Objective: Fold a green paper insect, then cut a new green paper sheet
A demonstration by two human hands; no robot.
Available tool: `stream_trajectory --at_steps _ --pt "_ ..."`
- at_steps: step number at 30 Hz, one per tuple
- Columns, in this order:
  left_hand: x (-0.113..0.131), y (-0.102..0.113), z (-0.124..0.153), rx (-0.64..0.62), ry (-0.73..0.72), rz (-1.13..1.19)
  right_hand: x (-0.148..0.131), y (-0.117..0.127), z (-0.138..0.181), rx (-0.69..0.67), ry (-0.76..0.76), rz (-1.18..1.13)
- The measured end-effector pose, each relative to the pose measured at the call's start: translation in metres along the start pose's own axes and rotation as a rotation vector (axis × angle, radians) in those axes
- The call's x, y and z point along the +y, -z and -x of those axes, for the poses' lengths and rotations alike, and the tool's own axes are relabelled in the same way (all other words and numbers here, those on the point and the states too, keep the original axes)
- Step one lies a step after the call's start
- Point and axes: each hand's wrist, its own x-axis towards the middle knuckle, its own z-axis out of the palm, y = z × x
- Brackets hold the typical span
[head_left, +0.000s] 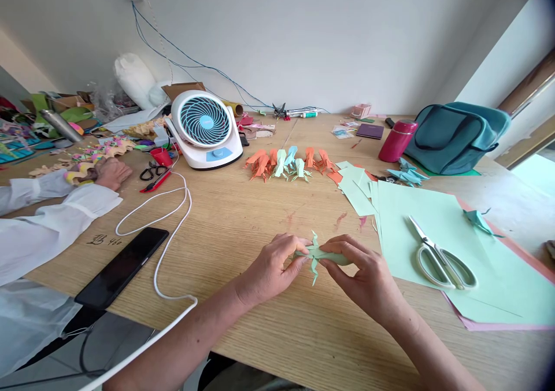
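Pinching a light green folded paper figure (318, 256) between them, the left hand (269, 269) and the right hand (368, 278) meet low over the wooden table (243, 206), in front of the fan (203, 126) and a little to its right. On each hand the thumb and fingertips are pressed together on the paper, the left at one end of the body, the right over the other end. Thin points stick out above and below the body, so I judge the figure is mostly folded and only some last shaping is left.

Just to the right of the fan lies a row of finished figures (288, 163) in orange and pale blue, so many pieces are already done. Further right of the fan, flat green sheets (433, 223) with scissors (442, 258) on them are not folded; material for more is left.

Left of the fan, another person's hand (111, 172) rests by colourful paper pieces. In front of the fan, to the left, a black phone (122, 266) lies beside a white cable (173, 206). Next to it are pen marks (104, 240) on the wood, perhaps numbers, which I cannot read surely. I can read no brand on the fan.
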Motion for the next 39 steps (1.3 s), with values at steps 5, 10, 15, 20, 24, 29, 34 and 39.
stream_trajectory --at_steps 5,10,15,20,24,29,34,39 --pt "0.001 -0.002 -0.001 0.025 0.083 0.08 0.0 0.003 -0.001 -0.02 0.026 0.003" --pt "0.005 -0.001 -0.001 0.023 0.117 0.056 0.0 0.004 -0.002 -0.022 0.027 0.013" --pt "0.006 0.0 -0.001 0.028 0.086 -0.026 0.001 0.004 -0.002 -0.032 0.057 0.008" --pt "0.008 0.002 -0.002 0.031 0.04 -0.054 0.002 0.003 -0.001 -0.042 0.036 0.008" --pt "0.007 0.003 -0.003 0.018 0.047 -0.034 0.002 0.003 -0.001 -0.046 0.027 0.005" --pt "0.007 0.005 -0.002 -0.004 0.076 0.033 0.005 0.002 0.001 -0.048 0.066 0.012" --pt "0.008 0.006 -0.002 -0.023 0.108 0.077 0.009 0.001 0.001 -0.06 0.095 -0.004" --pt "0.006 0.004 -0.001 0.002 0.132 0.076 0.012 0.004 0.0 -0.089 0.123 0.0"
